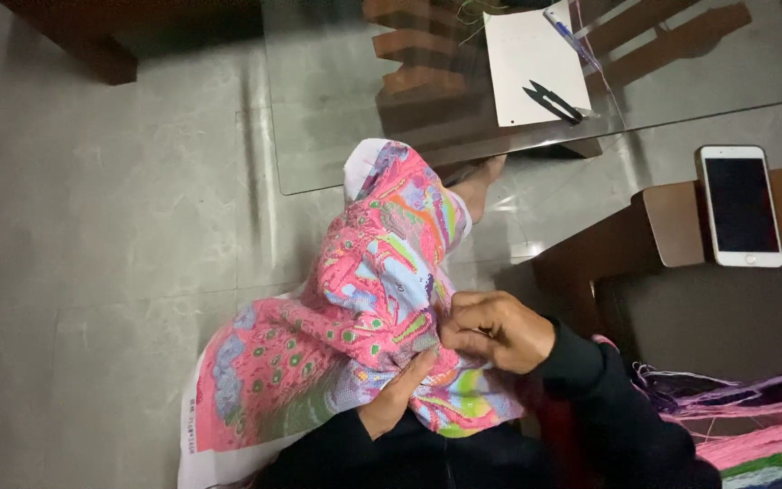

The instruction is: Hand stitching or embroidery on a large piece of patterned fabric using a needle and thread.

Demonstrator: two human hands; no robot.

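Pale grey tiled floor (92, 226), glass-topped table (337, 109) with dark wooden legs, brown wooden armrest (672, 222) alongside.

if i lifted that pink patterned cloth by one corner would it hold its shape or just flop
Probably flop: the pink patterned cloth already bunches and folds over the knee. It looks thin and light, since the left hand and right hand pinch it easily. The flat corner toward the floor would likely trail.
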